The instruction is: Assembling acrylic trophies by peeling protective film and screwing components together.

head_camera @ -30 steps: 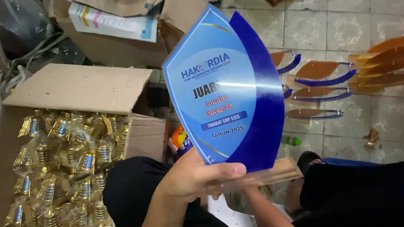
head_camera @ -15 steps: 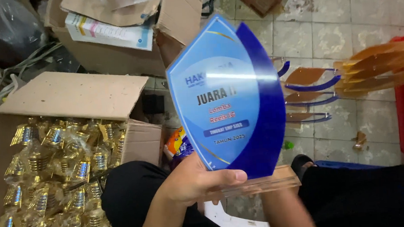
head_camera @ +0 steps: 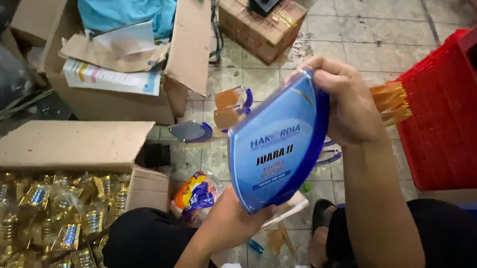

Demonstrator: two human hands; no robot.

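Fingers of right hand [head_camera: 351, 103] grip blue plaque [head_camera: 277, 145] top; long axis near-upright, apparently leaning right.

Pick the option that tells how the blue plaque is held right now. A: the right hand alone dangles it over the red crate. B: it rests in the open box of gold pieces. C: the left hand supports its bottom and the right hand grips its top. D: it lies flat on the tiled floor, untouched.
C: the left hand is under the base of the blue plaque, and the right hand wraps its top edge.
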